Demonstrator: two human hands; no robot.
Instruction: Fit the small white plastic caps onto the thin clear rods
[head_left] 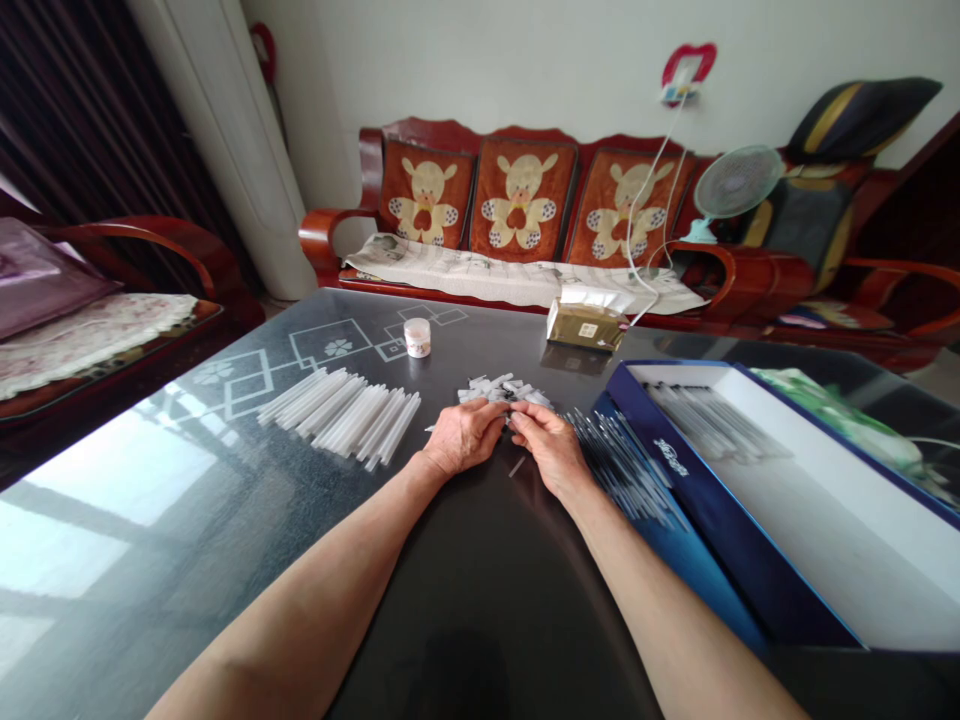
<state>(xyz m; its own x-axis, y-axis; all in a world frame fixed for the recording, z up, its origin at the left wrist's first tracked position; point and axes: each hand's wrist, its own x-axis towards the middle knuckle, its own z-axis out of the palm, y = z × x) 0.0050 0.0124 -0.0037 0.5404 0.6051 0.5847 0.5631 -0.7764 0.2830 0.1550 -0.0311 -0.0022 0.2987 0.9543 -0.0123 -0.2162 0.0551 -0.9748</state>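
Observation:
My left hand [463, 436] and my right hand [549, 443] meet knuckles up on the dark glass table [465, 600], fingertips pinched together around a small white piece I cannot make out. Just beyond the fingers lies a small heap of short white caps [501, 389]. A row of several long white tubes [341, 410] lies to the left of my left hand. Several clear thin tubes [619, 455] are spread to the right of my right hand, against the blue box lid.
A blue box with a white inside [795, 490] stands at the right, holding more clear tubes. A small white jar [417, 337] and a brown packet [585, 325] sit farther back. Behind the table is a red wooden sofa [517, 210], with a small fan [735, 185] beside it.

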